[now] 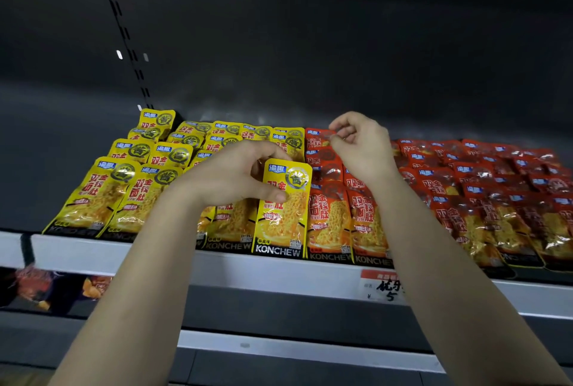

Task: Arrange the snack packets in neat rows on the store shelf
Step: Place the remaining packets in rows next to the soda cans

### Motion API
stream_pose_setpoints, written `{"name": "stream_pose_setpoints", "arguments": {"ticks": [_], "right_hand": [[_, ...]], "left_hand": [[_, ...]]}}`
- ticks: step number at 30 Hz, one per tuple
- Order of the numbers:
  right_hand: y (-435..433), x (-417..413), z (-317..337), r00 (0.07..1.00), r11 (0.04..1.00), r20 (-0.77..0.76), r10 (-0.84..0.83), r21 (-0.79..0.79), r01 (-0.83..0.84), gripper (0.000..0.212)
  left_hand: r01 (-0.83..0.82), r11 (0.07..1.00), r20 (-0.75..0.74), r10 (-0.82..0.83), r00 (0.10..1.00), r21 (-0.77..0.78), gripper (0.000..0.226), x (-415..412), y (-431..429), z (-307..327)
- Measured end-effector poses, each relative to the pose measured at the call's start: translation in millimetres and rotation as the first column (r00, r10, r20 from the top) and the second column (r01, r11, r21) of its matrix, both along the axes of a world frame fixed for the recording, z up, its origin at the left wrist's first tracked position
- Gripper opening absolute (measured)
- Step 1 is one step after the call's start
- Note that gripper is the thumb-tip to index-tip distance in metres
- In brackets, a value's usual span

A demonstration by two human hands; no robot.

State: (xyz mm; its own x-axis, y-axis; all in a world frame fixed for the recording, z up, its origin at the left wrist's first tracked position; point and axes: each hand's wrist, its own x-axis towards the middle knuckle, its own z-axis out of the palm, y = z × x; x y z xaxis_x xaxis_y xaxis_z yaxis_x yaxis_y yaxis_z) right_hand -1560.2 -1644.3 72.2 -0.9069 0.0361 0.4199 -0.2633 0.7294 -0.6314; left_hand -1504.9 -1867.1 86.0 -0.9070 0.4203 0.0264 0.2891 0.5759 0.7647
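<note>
Left hand [235,175] pinching one yellow packet [283,218], right hand [362,147] curled beyond it above red packets [330,224], grip unclear

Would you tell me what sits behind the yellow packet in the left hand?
More yellow packets run back in its row. The left hand and the held packet cover the nearer ones.

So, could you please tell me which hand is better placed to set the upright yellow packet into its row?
Left. The left hand grips the glossy yellow foil snack packet, upright in the front row. The right hand is farther back, above the red foil snack packets.
</note>
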Motion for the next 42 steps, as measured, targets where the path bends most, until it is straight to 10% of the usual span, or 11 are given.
{"name": "stream_pose_setpoints", "arguments": {"ticks": [28, 42], "right_hand": [[-0.1, -0.5, -1.0, 1.0, 1.0, 0.0, -0.001, 0.019, 0.001, 0.017], [60.5, 3.7, 16.8, 0.996, 0.982, 0.053, 0.066, 0.176, -0.075, 0.012]], "left_hand": [[-0.137, 0.938, -0.159, 0.09, 0.983, -0.317, 0.047, -10.4, 8.7, 3.5], [-0.329, 0.896, -0.544, 0.124, 0.83, -0.299, 0.012, -48.7, 89.4, 19.9]]}}
